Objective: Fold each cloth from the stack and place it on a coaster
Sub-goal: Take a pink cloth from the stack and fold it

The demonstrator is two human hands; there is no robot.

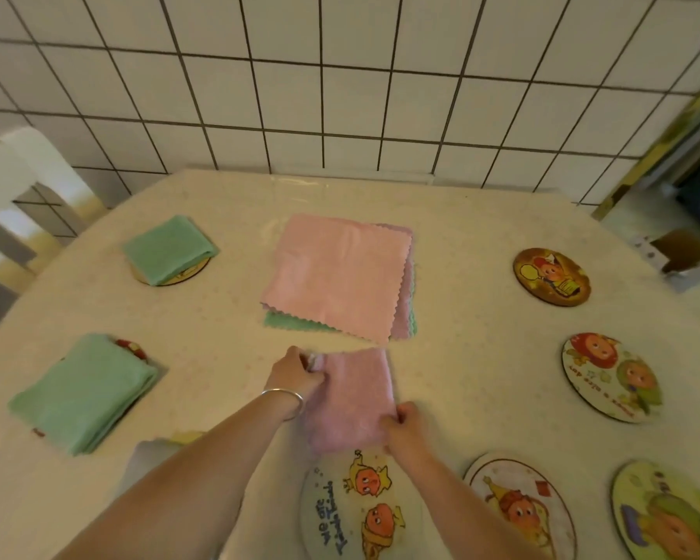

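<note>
Pink cloth [350, 402], already folded to a narrow strip, is seen in the head view lying on the surface [461, 337] just in front of the stack [338, 276]. Its long axis runs away from the person. The left hand [296, 375] pinches the far left corner, fingers curled on the fabric. The right hand [407, 428] grips the near right edge in the same way. Each grip is closed on the cloth.

Just beyond the cloth's near end lies an uncovered coaster [360, 507], touching or slightly overlapped by it. The right hand is judged the nearer to it. One more fold, far end brought toward near, would seem needed before placement there.

2 folded green cloths [83, 394] [170, 248] are seen resting on coasters at the left. 4 more printed coasters at the right carry nothing.
</note>
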